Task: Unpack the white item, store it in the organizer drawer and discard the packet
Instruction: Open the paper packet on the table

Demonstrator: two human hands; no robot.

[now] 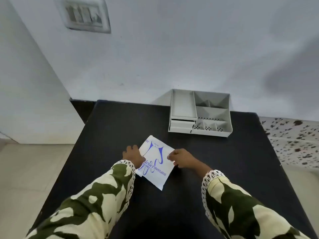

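Two hands are on the white packet [156, 163], which lies flat on the black table [215, 161] right in front of you. Your left hand [133, 156] rests on the packet's left edge with its fingers spread, pressing down on it. Your right hand [181, 158] is curled up, and its fingertips pinch the packet's right edge. The packet has blue writing and a blue drawing of a glove on it. It sits turned, with one corner pointing away from you and one corner pointing toward you. You cannot tell if the white thing inside has come out.

The grey organizer [200, 112] stands at the far side of the table, close to the wall [172, 49], well apart from the packet. It has many open boxes on top. Its small drawer [181, 125] is at the front left, and it looks shut. Your sleeves [96, 200] are cream with green patches and lace at the cuffs.
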